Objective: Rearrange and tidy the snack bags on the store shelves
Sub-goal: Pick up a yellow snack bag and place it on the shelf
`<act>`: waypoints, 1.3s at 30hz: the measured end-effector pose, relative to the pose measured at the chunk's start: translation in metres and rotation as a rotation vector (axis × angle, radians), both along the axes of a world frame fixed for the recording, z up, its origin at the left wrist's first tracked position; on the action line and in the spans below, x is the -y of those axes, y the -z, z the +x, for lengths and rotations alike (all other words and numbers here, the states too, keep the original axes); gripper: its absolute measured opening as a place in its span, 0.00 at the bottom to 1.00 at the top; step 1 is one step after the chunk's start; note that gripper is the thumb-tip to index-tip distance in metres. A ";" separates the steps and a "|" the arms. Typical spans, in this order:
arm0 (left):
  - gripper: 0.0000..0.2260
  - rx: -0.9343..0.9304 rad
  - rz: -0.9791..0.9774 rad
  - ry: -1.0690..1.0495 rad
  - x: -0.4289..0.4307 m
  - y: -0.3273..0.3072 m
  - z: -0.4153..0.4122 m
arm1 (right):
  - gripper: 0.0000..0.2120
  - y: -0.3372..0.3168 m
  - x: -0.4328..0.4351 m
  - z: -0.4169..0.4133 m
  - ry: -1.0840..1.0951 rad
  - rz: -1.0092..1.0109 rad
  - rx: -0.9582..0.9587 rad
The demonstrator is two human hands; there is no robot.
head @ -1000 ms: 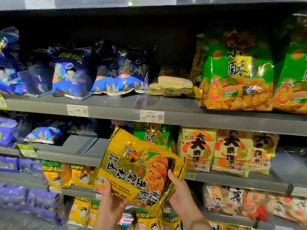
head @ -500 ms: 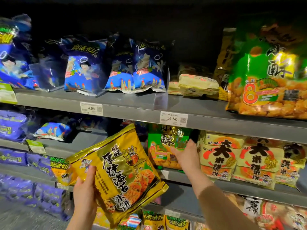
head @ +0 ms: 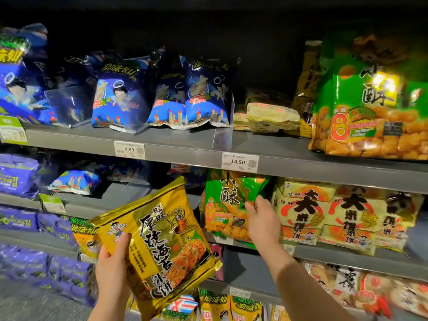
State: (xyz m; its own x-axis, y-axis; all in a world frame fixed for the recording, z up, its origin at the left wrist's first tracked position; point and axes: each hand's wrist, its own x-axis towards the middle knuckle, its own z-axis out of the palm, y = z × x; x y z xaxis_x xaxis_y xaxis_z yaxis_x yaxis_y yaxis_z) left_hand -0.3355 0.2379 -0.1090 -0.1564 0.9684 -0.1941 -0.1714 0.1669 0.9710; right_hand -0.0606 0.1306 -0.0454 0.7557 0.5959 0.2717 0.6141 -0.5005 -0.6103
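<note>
A: Where is the yellow bag?

B: Off the shelves, in the air in front of the middle shelf, tilted with its top toward the upper left. The left hand grips its lower left edge, thumb on the front, fingers curled behind.

A: And the right hand?

B: It reaches to the middle shelf and pinches the right side of the green bag. That bag stands upright at the shelf's front edge, under the 14.50 price tag.

A: What crowds it?

B: Cream-and-red cracker packs are stacked just beside it on the right. I cannot tell whether they touch. The yellow bag's upper corner hangs near its left side.

A: And above?

B: On the top shelf, blue bags stand in a row left of a clear divider. Right of it lie pale flat packs, then a large green bag at the right end. Purple bags fill the left end of the lower shelves.
</note>
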 end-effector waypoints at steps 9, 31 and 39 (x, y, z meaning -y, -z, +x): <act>0.47 -0.025 0.002 -0.091 0.040 -0.029 -0.013 | 0.12 -0.013 0.032 -0.006 -0.225 0.113 -0.262; 0.14 -0.429 0.166 -0.028 0.114 0.045 0.030 | 0.08 0.226 0.150 0.005 -0.297 -0.268 -0.478; 0.16 -0.416 0.107 -0.011 0.113 0.083 0.041 | 0.07 0.240 0.118 0.067 -0.036 -0.018 -0.531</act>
State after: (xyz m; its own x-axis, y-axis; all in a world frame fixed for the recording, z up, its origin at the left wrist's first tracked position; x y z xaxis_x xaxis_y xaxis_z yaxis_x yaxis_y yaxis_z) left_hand -0.2949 0.1251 -0.1924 -0.2102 0.9776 -0.0107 0.2372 0.0616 0.9695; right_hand 0.0060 0.0129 -0.2854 0.7653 0.6251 -0.1535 0.2399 -0.4983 -0.8331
